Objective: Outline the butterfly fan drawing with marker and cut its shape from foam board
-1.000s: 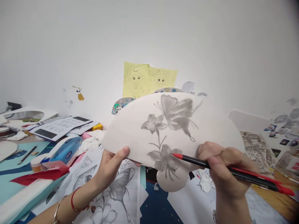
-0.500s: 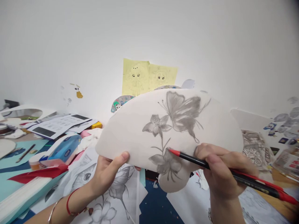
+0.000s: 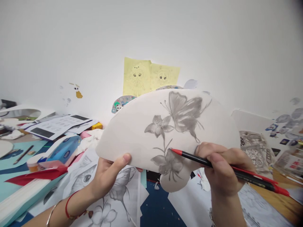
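A white fan-shaped board is held up in front of me. On it are a grey butterfly and two grey flowers joined by a stem. My left hand grips the board's lower left edge, thumb on the front and fingers behind. My right hand is closed around a black pen with a red tip section and a red rear end, and a thin red strip runs alongside it. The pen's point is at the top of the lower flower; whether it touches is hard to tell.
Printed butterfly and flower drawings lie below the board. To the left are a blue tissue pack, a red-and-white object, a pencil and stacked printed sheets. Yellow sketches hang on the wall. A clear container stands right.
The pen and my right hand have shifted slightly left, with the tip staying by the lower flower. The board has turned or moved a little; my left hand keeps its grip.
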The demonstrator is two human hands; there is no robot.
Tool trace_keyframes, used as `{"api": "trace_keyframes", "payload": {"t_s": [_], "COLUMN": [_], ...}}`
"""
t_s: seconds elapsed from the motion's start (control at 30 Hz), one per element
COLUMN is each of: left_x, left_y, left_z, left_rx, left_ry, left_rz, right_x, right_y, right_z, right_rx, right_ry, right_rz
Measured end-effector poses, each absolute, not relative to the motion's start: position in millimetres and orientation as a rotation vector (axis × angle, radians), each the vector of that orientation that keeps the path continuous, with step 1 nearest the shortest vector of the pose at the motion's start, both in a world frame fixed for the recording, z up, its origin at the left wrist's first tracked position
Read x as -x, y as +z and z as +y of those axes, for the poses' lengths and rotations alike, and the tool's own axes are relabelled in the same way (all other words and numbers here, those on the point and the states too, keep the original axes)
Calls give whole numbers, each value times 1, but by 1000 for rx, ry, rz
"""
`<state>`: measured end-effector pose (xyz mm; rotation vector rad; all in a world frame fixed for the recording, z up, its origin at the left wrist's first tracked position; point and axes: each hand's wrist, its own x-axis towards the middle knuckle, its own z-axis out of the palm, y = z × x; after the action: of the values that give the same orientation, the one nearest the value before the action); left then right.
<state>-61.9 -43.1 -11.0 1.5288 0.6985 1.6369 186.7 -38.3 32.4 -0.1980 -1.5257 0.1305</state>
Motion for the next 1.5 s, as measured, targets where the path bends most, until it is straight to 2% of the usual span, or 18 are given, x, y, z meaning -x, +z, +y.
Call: {"api": "trace_keyframes", "payload": {"t_s": [0.17,0.97,1.27,1.5], "left_x": [62,59,53,49], "left_y": [-11,-6,1,4], "left_z": [-45,-50,-54,-58], "left_rx": [-1533,-1514,-1397,-1365], "left_ry": [1663,1600,1710,1733], "left_rz": [676,679,637,542], "right_x": [-187,-185,-197,-196], "right_y": [35,37,37,34], "right_z": [-38,-38,-34,-34], "right_rx": [206,47,-20,18], "right_ry": [76,300,224,165], "right_rz": [-1538,-1499,-1716,-1672]}}
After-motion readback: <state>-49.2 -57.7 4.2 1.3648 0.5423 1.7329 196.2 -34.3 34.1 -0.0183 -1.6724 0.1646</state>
